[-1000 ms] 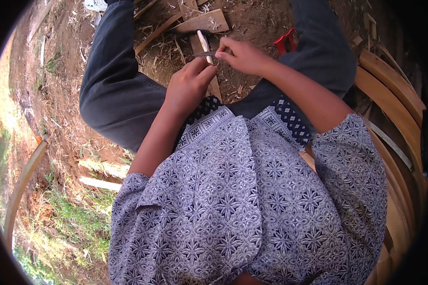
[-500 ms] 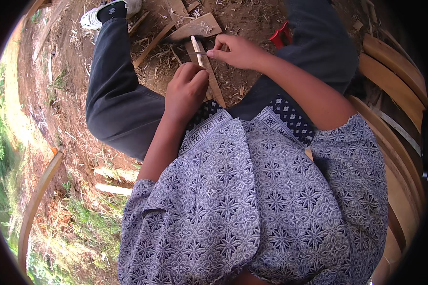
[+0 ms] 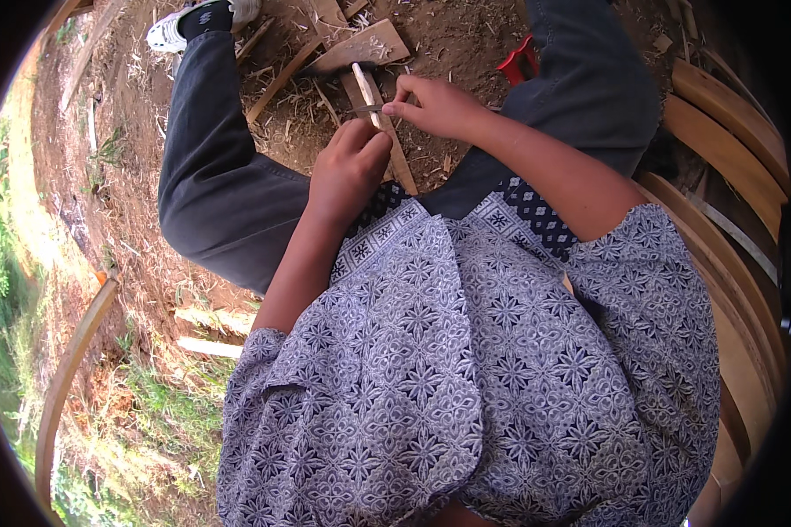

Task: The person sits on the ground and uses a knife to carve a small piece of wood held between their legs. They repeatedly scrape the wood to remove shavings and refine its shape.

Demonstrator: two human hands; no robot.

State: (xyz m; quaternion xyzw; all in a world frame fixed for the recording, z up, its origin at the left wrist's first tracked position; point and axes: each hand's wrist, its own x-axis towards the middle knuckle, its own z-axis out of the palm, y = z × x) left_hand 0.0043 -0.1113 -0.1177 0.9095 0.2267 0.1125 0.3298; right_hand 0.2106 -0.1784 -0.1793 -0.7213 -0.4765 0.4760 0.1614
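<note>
A: What do your fingers have hold of?

B: Your left hand (image 3: 350, 167) is curled round the lower end of the pale stick (image 3: 359, 79), hiding that end. Your right hand (image 3: 435, 105) pinches one end of a thin blade (image 3: 360, 110), which crosses the stick just above your left knuckles. Whether your left fingers also touch the blade, I can't tell.

A: And where is the stick?

B: Between your bent legs, upper end pointing away from you, above a narrow plank (image 3: 399, 162) on the dirt.

A: What crowds you there?

B: A wide short board (image 3: 365, 48) lies just beyond the stick's far end, with a wood strip (image 3: 281, 81) slanting to its left and shavings (image 3: 306, 110) scattered about. Your left trouser leg (image 3: 215, 158) and right trouser leg (image 3: 589, 105) hem in both sides; a red object (image 3: 520, 61) sits right beside the right one.

A: Farther out?

B: Curved timbers (image 3: 721, 145) are stacked to your right, well apart from your hands. To your left, a curved strip (image 3: 72, 373) stands near the grass (image 3: 171, 413).
</note>
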